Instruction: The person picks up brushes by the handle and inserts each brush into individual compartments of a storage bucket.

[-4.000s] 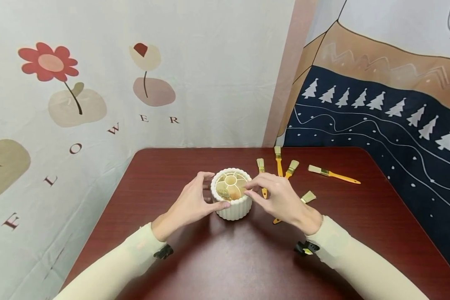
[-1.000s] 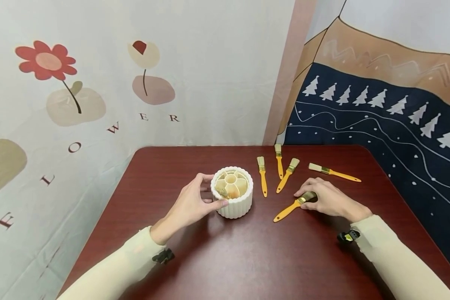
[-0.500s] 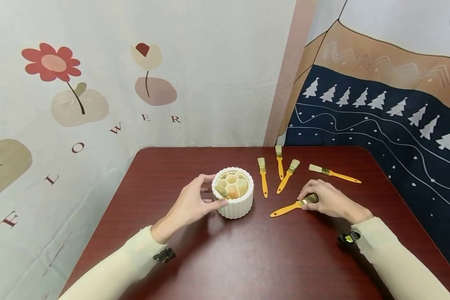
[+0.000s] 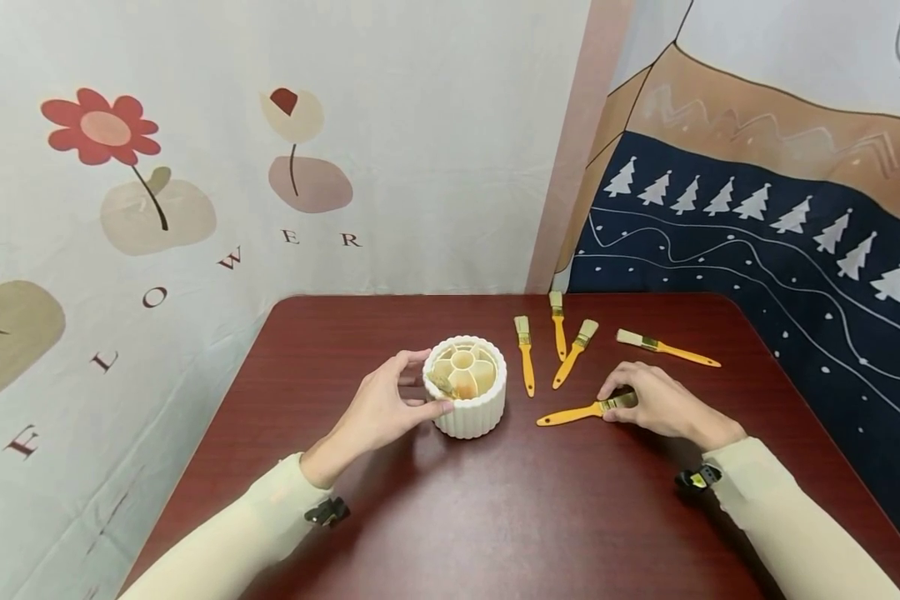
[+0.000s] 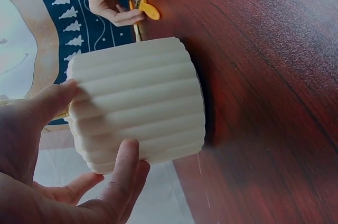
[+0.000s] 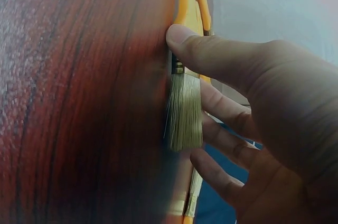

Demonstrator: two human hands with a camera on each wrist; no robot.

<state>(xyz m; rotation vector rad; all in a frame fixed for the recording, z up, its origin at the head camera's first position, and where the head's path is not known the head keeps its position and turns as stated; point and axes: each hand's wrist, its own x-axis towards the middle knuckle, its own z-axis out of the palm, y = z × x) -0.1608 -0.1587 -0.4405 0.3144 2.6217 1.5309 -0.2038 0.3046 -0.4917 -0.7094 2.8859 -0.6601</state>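
A white ribbed round holder [image 4: 471, 417] with a flower-shaped divider inside stands upright on the table. My left hand [image 4: 386, 398] grips its left side, thumb at the front of the rim and fingers round the back. Something yellowish-green and orange shows in its front left compartment. My right hand [image 4: 658, 400] pinches a paintbrush [image 4: 573, 415] at the metal band between thumb and fingers, close over the table. The brush's yellow handle points left toward the holder. In the right wrist view its pale bristles [image 6: 185, 110] hang below my thumb.
Behind lie more yellow-handled paintbrushes: one [image 4: 527, 367] right of the holder, one [image 4: 559, 333] at the back, one [image 4: 572, 360] slanting beside it, and another [image 4: 678, 352] farther right. The dark red table [image 4: 487, 517] backs onto a printed cloth [image 4: 435, 150].
My right hand left the holder and took hold of the nearest paintbrush. Over the last second, the brush handle has swung away from me. My left hand has stayed on the holder.
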